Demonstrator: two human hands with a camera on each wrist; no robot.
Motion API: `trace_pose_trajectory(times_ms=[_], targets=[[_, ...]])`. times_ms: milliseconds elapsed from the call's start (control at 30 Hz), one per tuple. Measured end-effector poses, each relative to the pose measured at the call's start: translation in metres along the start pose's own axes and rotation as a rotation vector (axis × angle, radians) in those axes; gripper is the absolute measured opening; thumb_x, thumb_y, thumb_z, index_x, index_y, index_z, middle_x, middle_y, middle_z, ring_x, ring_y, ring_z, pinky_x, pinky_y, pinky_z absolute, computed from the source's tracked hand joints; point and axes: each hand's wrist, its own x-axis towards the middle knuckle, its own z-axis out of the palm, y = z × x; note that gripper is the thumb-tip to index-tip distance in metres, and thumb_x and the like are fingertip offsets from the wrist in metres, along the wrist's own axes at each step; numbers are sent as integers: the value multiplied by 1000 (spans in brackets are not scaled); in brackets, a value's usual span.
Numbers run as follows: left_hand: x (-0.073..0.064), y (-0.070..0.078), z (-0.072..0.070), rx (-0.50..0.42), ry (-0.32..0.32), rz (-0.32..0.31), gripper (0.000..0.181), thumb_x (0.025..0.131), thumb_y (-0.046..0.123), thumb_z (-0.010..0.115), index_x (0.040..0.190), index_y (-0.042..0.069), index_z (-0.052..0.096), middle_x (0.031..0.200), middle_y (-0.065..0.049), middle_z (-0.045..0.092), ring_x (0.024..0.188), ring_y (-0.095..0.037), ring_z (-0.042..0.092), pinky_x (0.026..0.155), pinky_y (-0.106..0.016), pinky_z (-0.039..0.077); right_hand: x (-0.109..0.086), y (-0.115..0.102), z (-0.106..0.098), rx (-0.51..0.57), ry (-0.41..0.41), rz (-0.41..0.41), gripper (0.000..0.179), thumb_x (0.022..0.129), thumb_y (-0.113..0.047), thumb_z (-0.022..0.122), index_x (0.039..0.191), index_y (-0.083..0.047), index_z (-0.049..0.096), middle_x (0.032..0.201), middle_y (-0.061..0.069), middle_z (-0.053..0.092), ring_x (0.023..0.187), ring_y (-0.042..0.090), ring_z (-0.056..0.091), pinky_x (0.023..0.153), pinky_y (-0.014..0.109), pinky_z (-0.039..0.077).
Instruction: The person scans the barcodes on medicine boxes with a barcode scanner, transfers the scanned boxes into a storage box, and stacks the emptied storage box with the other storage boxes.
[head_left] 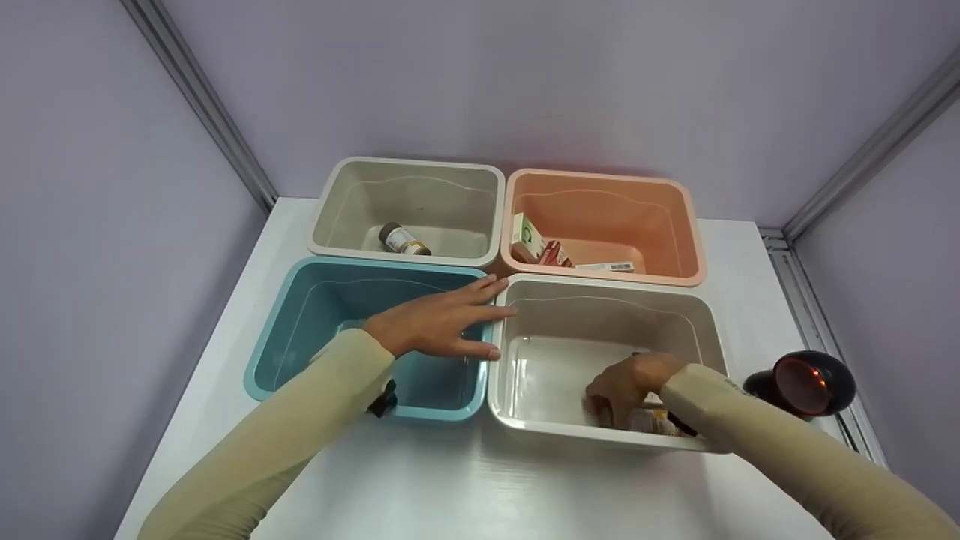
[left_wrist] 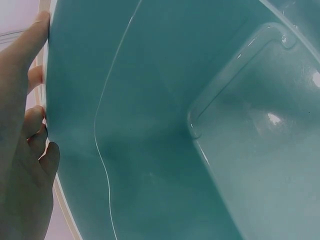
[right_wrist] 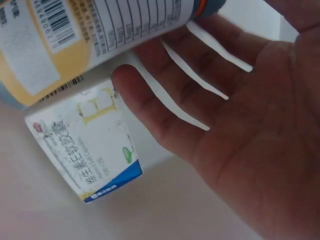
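My left hand [head_left: 439, 322] reaches across the blue bin [head_left: 259, 375], its fingers spread over the rims where that bin meets the front white bin [head_left: 551, 360]. In the left wrist view, the left fingers [left_wrist: 34, 122] lie along the bin's edge. My right hand [head_left: 630, 382] is down inside the front white bin, near its front wall. A bottle [right_wrist: 60, 50] with a yellow-and-white label and barcode lies in front of the right fingers, hiding some fingertips. One fingertip sits right at the corner of a white vitamin E capsule box [right_wrist: 92, 145]. The right fingers look relaxed and slightly apart.
Behind stand a grey-white bin [head_left: 420, 169] holding a brown-capped bottle [head_left: 403, 240] and a pink bin [head_left: 667, 225] holding several medicine boxes [head_left: 527, 238]. A black scanner [head_left: 814, 382] with a red glow stands at the right. Walls [head_left: 525, 82] enclose the table [head_left: 480, 487].
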Motion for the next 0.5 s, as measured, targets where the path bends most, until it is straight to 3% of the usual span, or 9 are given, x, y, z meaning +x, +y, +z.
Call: trace_pose_trajectory(times_ms=[200, 367, 500], targets=[[0, -1, 2, 5, 2, -4, 83, 100, 75, 59, 172, 41, 32, 185, 12, 2, 173, -17, -1, 135, -57, 25, -15, 11, -17, 74, 199, -121, 48, 89, -17, 89, 132, -6, 73, 118, 2, 72, 104, 14, 64, 96, 42, 60], [0, -2, 2, -8, 2, 1, 83, 101, 74, 60, 172, 40, 33, 185, 11, 1, 173, -19, -1, 135, -57, 24, -35, 20, -32, 96, 423, -247, 48, 87, -17, 85, 131, -5, 68, 120, 6, 69, 105, 17, 64, 92, 38, 58], [0, -2, 1, -1, 2, 5, 83, 101, 75, 58, 172, 40, 33, 185, 12, 0, 172, -18, -1, 136, -56, 24, -50, 24, -35, 180, 601, -300, 48, 87, -15, 83, 129, -6, 62, 121, 9, 67, 104, 19, 66, 87, 34, 59]])
